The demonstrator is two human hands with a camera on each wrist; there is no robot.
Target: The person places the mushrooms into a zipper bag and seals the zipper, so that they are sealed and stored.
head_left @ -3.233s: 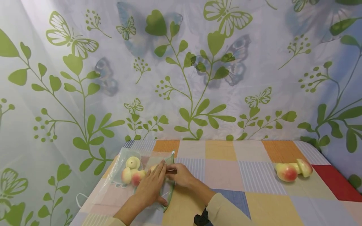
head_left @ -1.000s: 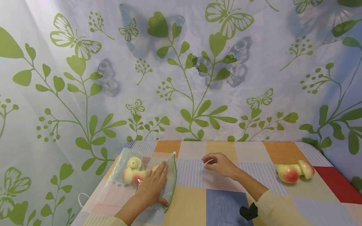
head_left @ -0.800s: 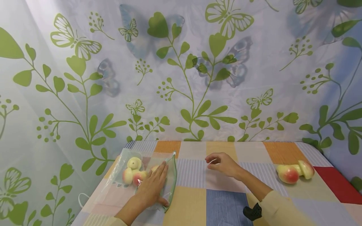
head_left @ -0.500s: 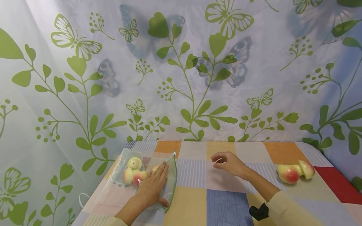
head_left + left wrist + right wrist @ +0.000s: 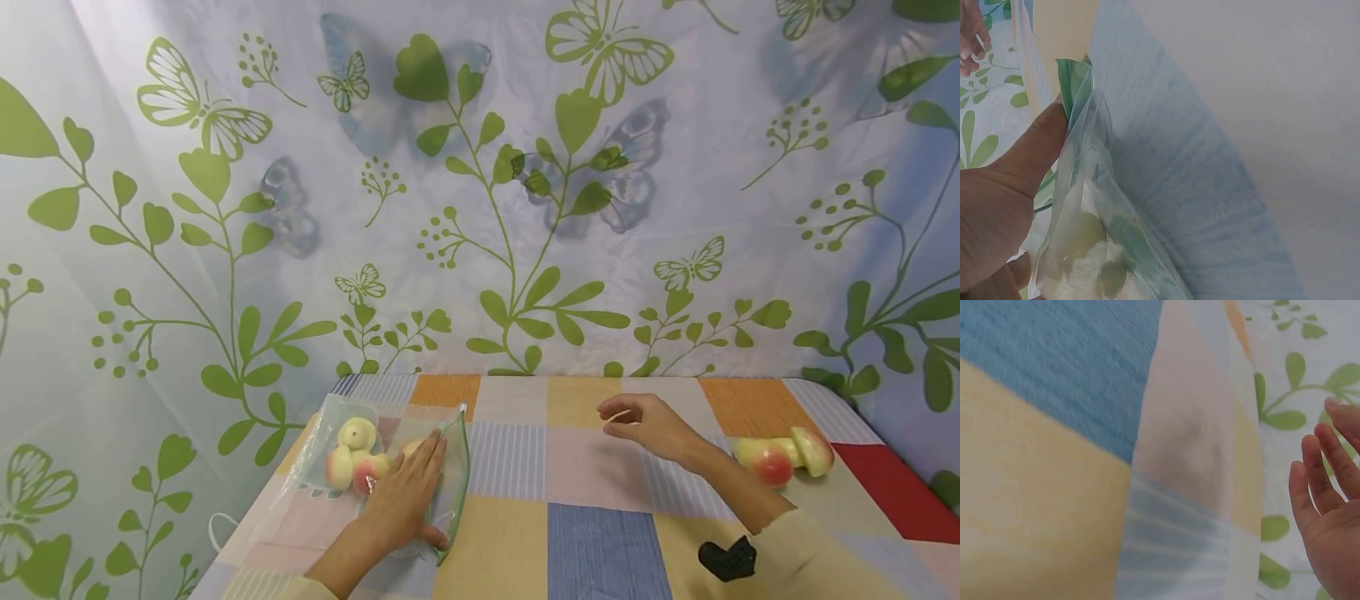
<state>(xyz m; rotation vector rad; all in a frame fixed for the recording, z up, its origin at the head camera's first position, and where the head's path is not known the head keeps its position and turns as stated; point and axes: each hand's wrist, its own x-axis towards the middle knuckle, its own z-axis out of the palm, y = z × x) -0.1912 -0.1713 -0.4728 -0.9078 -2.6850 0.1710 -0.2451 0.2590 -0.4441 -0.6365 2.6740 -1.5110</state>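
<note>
While flat, left hand (image 5: 401, 493) on bag (image 5: 452, 483)

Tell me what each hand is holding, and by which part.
The right hand holds nothing. The left hand lies spread on the clear bag, its thumb at the green edge; no grip on it shows.

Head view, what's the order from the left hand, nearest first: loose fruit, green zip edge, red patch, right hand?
1. Green zip edge, just right of the left hand.
2. Right hand, farther right.
3. Loose fruit, right side.
4. Red patch, right edge.
</note>
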